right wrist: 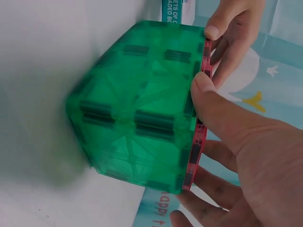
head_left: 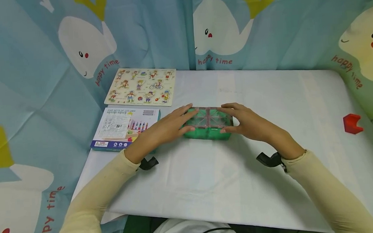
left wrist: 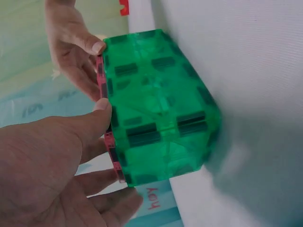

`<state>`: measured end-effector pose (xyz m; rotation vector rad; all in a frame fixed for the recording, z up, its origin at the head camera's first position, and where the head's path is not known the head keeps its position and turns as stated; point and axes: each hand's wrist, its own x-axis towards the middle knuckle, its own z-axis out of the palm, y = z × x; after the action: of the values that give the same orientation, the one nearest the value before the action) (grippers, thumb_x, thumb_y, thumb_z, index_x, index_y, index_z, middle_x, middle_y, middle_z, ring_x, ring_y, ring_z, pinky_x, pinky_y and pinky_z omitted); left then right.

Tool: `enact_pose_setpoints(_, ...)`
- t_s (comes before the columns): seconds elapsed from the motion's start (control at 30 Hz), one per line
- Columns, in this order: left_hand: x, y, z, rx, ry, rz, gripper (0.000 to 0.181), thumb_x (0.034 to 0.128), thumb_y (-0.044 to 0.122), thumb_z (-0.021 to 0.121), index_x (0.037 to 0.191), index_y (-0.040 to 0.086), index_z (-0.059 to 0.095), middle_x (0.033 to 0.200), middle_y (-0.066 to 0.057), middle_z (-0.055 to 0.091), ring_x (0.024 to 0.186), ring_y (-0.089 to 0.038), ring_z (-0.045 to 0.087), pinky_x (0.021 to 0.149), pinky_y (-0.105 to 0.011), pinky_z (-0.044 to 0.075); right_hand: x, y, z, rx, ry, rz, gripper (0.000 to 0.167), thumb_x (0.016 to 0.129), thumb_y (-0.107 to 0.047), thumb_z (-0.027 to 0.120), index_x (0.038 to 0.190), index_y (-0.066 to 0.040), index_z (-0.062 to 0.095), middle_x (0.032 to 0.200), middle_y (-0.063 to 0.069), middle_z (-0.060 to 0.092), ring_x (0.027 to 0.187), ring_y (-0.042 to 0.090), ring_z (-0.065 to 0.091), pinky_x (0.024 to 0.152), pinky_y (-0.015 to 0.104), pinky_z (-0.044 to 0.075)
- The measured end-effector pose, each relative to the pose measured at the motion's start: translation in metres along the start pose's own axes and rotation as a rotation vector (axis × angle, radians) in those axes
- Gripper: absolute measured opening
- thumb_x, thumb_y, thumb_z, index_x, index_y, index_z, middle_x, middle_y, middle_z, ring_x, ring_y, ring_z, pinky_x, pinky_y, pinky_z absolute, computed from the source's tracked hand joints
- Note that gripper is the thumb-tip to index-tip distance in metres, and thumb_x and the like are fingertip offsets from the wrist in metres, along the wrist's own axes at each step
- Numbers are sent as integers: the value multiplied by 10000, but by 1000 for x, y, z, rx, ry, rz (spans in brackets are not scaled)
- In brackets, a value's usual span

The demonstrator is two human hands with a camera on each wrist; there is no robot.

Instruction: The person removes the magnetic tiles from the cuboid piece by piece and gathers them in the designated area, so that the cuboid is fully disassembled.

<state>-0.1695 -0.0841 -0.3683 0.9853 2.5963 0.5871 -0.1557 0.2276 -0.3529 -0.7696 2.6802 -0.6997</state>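
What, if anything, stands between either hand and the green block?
Nothing visible: the left hand and right hand both touch the green block, thumbs at its near top edge. The printed box lies to the block's left, not in between.

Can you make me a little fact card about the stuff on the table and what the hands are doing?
Main thing: green see-through plastic block, topped with pink see-through square panels
Left grip: thumb on the near top edge, fingers over the left part
Right grip: thumb on the near top edge, fingers over the right part
Left: white-and-blue flat cardboard box; behind it, cream flat picture board
Far right: red notched piece, material unclear
Surface: white-covered table
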Motion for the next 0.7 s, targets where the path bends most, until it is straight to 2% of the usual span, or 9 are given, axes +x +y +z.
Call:
enact_pose_setpoints(0.23, 0, -1, 0, 20, 38, 17, 705, 1087, 396, 585, 1693, 210, 276, 1767, -130, 150, 1621, -321, 207, 1272, -501, 296, 0, -2, 0, -44, 22, -51, 763, 978, -324, 780, 1620, -99, 436, 1607, 201, 415, 1479, 452, 376, 1152, 747, 260)
enact_pose_setpoints(0.57, 1, 0, 0, 43, 41, 17, 682, 1088, 366, 589, 1684, 191, 306, 1745, -135, 210, 1601, -325, 258, 1260, -491, 322, 0, -2, 3, -69, 66, -109, 716, 950, -250, 815, 1570, -69, 506, 1564, 214, 457, 1473, 470, 349, 1137, 737, 264)
enact_pose_setpoints(0.7, 2, 1, 1, 44, 34, 15, 673, 1092, 361, 584, 1682, 188, 311, 1745, -140, 211, 1598, -335, 263, 1259, -496, 324, -3, -1, 5, -80, 96, -145, 687, 939, -202, 825, 1547, -64, 536, 1548, 223, 460, 1458, 470, 358, 1139, 688, 317)
